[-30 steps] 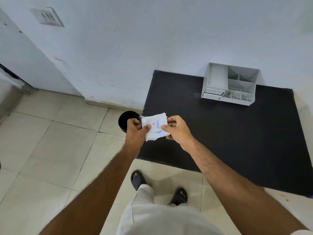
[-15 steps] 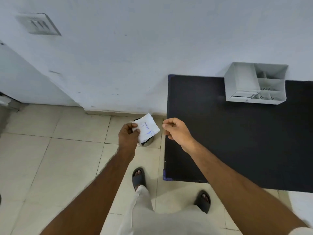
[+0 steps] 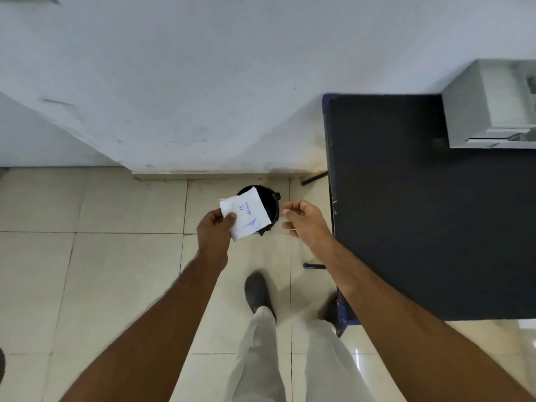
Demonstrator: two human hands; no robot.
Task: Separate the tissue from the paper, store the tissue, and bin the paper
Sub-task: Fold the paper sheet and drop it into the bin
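Observation:
My left hand [image 3: 215,227] pinches a white square paper wrapper with blue print [image 3: 246,216] by its lower left corner. The paper hangs directly over a small round black bin [image 3: 271,202] that stands on the tiled floor near the wall. My right hand [image 3: 304,220] floats to the right of the bin, fingers loosely curled, holding nothing. A grey compartment organiser [image 3: 490,108] sits on the black table [image 3: 420,213] at the far right. No separate tissue is visible.
The table's left edge runs just right of my right hand, with a table leg [image 3: 314,179] near the wall. A pale wall [image 3: 203,82] rises behind the bin. My feet in dark sandals [image 3: 256,291] stand on the tiles below.
My right hand let go of the paper and drew apart. My left hand carried the paper left, off the table, to above the bin. The view turned toward the floor.

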